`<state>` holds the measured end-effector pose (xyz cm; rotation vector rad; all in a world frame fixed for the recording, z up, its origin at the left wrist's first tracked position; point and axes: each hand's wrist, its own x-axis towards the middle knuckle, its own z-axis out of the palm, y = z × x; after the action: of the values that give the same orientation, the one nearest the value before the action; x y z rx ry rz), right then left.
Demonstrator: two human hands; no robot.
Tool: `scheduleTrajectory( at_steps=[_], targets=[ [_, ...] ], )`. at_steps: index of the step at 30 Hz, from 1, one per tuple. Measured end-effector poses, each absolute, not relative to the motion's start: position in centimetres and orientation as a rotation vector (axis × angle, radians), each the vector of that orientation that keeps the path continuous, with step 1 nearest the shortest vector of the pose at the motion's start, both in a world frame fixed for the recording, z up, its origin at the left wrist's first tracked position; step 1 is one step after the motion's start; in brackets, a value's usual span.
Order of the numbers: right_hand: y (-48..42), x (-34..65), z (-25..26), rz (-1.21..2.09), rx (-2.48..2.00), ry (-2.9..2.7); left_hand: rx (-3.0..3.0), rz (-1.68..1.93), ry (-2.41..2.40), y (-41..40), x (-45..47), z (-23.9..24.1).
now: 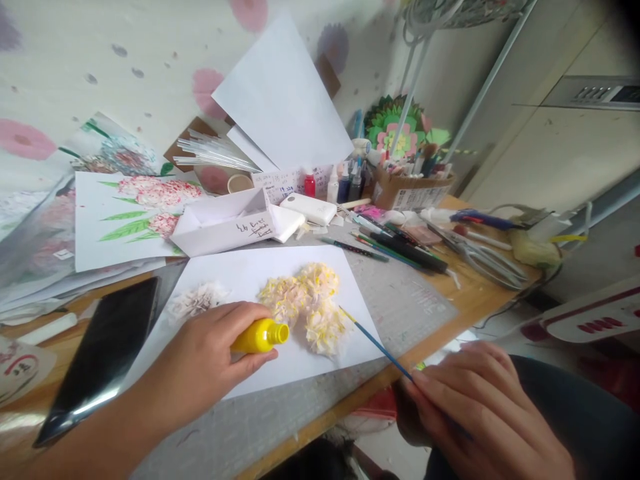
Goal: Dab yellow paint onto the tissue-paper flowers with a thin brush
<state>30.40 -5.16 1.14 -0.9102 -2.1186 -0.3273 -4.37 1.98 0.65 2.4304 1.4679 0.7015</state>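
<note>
My left hand is wrapped round a yellow paint bottle, uncapped and tilted with its mouth to the right. A thin blue paintbrush is pinched in my right hand, its yellowed tip close to the ruffled paper flowers; I cannot tell whether it touches them. These flowers form a cluster of three cream balls with yellow edges. They rest on a white paper sheet. Behind my left hand lies a smaller white and dark ruffled flower, partly covered by the hand.
A black tablet-like slab lies at the left. Behind the sheet stand an open white box and a red paint bottle. Brushes and scissors lie to the right, near a cardboard box of tools.
</note>
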Motion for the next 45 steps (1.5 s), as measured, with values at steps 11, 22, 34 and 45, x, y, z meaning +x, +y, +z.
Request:
scheduleTrajectory(
  at_steps=[11,22,34,45],
  targets=[
    [-4.7,29.6,1.4,-0.291,-0.930,-2.113,2.469,0.737,1.417,2.0,-4.4,0.6],
    [-4.3,28.6,1.8,-0.237,-0.906,-2.072,2.481,0.730,1.413,1.9,-4.4,0.6],
    [-4.5,29.1,2.3,-0.232,-0.890,-2.144,2.447,0.748,1.404,1.9,-4.1,0.5],
    [5.8,30.0,5.1,0.921,-1.349,-1.555,2.475,0.768,1.412,1.5,-3.7,0.5]
  ],
)
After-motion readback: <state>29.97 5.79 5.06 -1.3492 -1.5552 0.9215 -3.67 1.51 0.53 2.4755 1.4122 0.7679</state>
